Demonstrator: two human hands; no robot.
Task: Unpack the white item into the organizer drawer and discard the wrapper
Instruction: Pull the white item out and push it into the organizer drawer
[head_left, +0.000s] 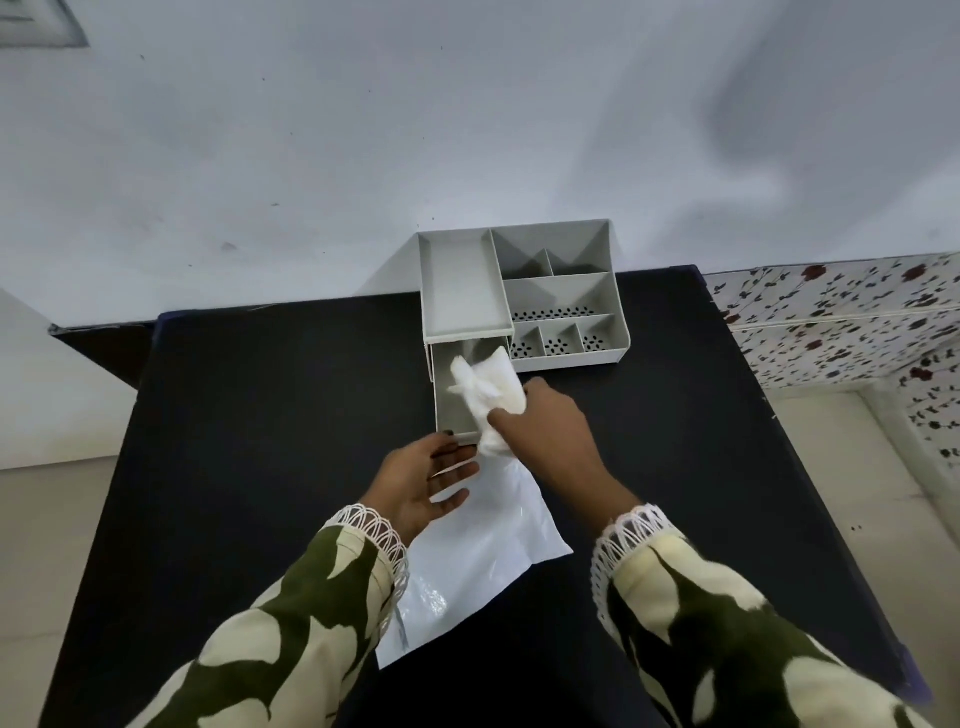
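A grey organizer (561, 291) stands at the far edge of the black table, its lower drawer (451, 400) pulled out towards me. My right hand (545, 431) grips a crumpled white item (485, 387) that lies partly inside the drawer and hangs over its front right corner. My left hand (423, 480) is open, fingers spread, just in front of the drawer's front edge. The flat white plastic wrapper (467, 566) lies on the table below both hands, partly under my left sleeve.
The black table (260, 441) ends at a white wall behind the organizer. The organizer's top has a long tray and several small compartments. A floral-patterned surface (841, 317) sits at the right, and pale floor shows on both sides.
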